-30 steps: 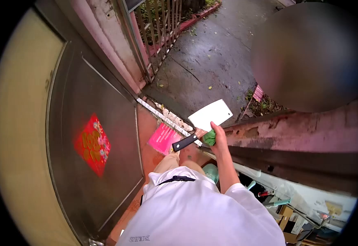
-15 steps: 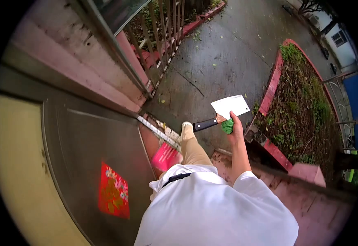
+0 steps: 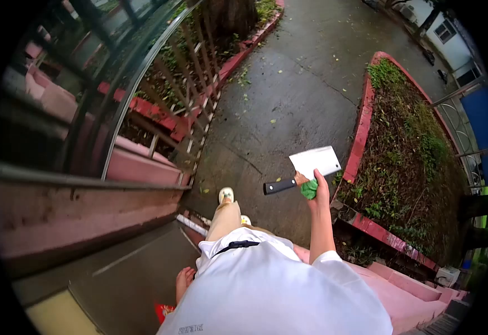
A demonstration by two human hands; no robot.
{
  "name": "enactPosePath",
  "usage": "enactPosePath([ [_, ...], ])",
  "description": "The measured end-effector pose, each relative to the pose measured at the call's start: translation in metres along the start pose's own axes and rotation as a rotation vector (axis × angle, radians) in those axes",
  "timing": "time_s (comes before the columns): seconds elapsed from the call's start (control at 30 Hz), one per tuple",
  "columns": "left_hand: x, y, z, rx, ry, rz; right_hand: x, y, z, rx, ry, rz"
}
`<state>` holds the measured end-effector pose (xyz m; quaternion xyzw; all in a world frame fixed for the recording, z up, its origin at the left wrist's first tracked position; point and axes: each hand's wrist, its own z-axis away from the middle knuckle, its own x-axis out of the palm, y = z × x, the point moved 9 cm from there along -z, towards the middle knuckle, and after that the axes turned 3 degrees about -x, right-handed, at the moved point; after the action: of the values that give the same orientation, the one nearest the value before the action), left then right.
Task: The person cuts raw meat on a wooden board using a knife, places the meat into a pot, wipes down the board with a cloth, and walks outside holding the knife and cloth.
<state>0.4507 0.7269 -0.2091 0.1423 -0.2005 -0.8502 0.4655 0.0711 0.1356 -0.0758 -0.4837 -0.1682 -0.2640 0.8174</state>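
Observation:
My right hand [image 3: 321, 195] is closed on a cleaver [image 3: 317, 162] with a broad, pale blade and a black riveted handle [image 3: 280, 186]. The thumb lies against the blade near its base, while the handle points left. A crumpled green piece [image 3: 309, 189], whose material I cannot make out, is in the same hand against the cleaver. Low at my left side, my left hand [image 3: 184, 277] hangs beside the white shirt [image 3: 277, 290] with its fingers loosely bent and slightly apart. Nothing shows in it.
Wet concrete path [image 3: 288, 106] runs ahead of my shoes [image 3: 226, 195]. Left are a metal railing [image 3: 191, 84], a pink wall [image 3: 87, 212] and a dark door [image 3: 137, 273]. A planted bed [image 3: 406, 162] with a red kerb [image 3: 361, 134] lies right.
I have moved forward past the door, and its red decoration has slid toward the bottom edge. My left hand has come into view. The cleaver stays in my right hand.

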Motion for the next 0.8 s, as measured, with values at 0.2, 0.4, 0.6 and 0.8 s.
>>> enactPosePath([
  [0.2,0.129,0.149,-0.18,-0.217,-0.076,-0.171,-0.003,-0.065,-0.109,-0.194,0.138,-0.062],
  [0.4,0.363,0.334,-0.26,-0.142,-0.092,-0.64,0.021,-0.135,-0.199,-0.242,0.324,-0.152],
  [0.6,0.617,0.459,-0.296,0.021,-0.26,-0.737,0.04,-0.179,-0.359,-0.225,0.373,-0.186],
  [0.8,0.735,0.469,-0.359,-0.029,0.036,-0.708,0.066,-0.259,-0.588,-0.209,0.253,-0.106],
])
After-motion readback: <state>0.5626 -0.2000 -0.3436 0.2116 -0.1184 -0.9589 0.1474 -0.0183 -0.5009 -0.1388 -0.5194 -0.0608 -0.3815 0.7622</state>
